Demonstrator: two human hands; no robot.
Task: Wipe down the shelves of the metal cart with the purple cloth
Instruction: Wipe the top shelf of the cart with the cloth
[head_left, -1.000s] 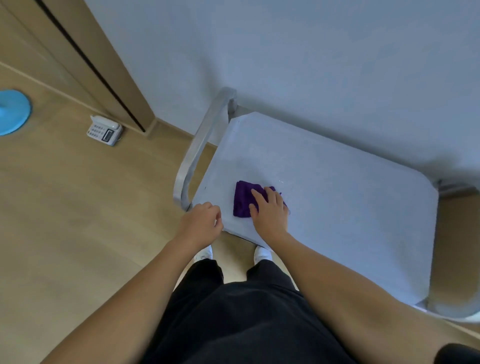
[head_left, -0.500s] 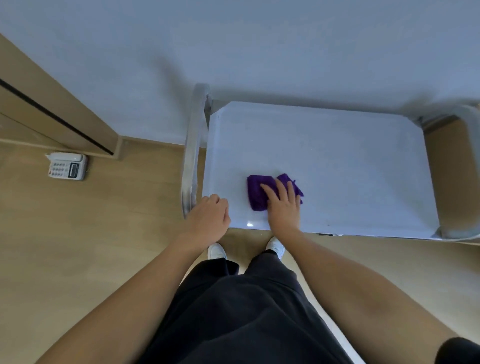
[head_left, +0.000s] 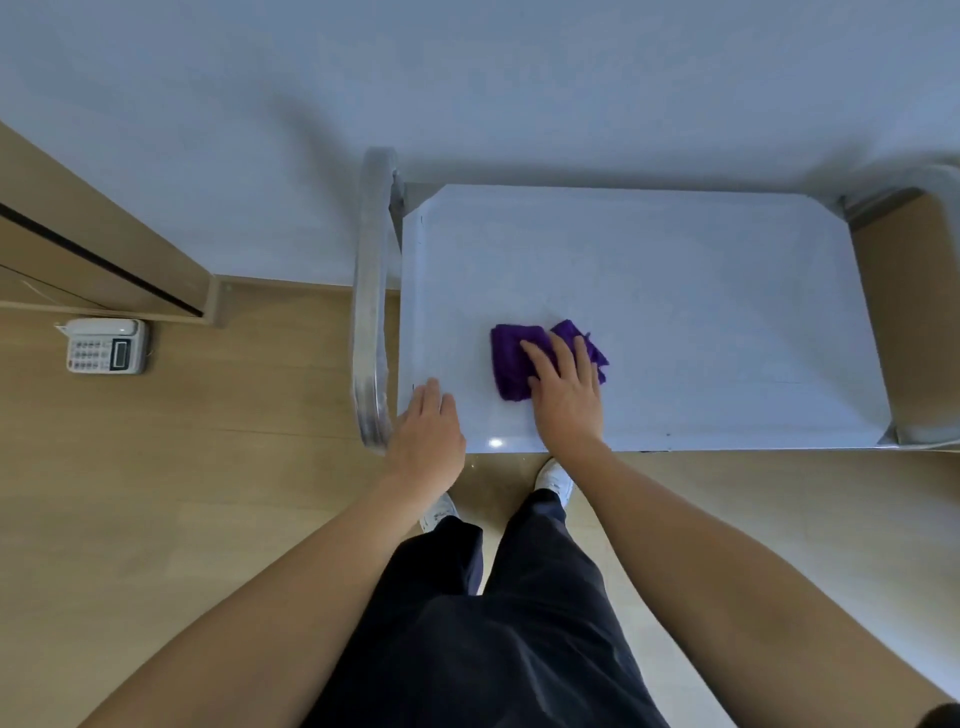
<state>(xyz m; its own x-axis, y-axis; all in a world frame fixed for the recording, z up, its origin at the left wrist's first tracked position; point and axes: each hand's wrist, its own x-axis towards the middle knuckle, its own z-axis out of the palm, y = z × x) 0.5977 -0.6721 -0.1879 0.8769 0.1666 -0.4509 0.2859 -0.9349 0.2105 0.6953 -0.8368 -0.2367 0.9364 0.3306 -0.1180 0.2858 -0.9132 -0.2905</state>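
The right hand (head_left: 567, 400) is pressing the purple cloth (head_left: 509, 369) flat against the metal cart's top shelf (head_left: 701, 291). Its fingers (head_left: 540, 356) are lying straight and released across the cloth, with fabric showing to their left and just past their tips. The left hand (head_left: 428, 434) is resting on the shelf's near left corner, fingers extended and grasping nothing, apart from the cloth.

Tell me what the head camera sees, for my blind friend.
A person's right hand presses a purple cloth flat on a metal cart's top shelf, while the left hand rests at its near corner. A telephone sits on the floor.
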